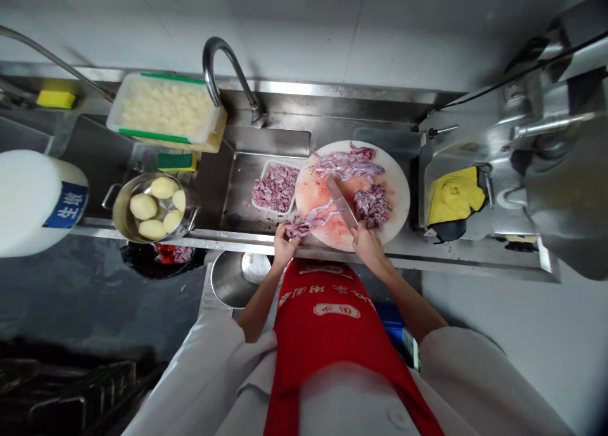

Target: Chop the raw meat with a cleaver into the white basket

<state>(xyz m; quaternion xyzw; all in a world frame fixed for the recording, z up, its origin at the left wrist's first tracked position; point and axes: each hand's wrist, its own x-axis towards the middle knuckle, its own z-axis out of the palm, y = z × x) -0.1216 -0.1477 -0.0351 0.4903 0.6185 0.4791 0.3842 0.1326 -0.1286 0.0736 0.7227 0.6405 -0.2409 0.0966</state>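
Observation:
My left hand [285, 244] holds one end of a skinned pinkish carcass [316, 219] at the near left edge of a round white cutting board [399, 198]. The carcass's pale limbs stretch right across the board. My right hand [368, 244] is closed round the handle of a knife [341, 201], its blade slanting up and left over the board, right of the carcass. Behind the blade lie more whole carcasses [349, 163]. A heap of chopped meat [373, 206] sits at the board's right. Reddish stains mark the board's middle.
Left of the board, a white tray of chopped meat [275, 187] stands in the sink [242, 163]. Farther left are a pot [122, 211] of peeled potatoes, a lidded tub [166, 109] and a faucet [221, 68]. A yellow cloth [453, 195] lies on a machine at right.

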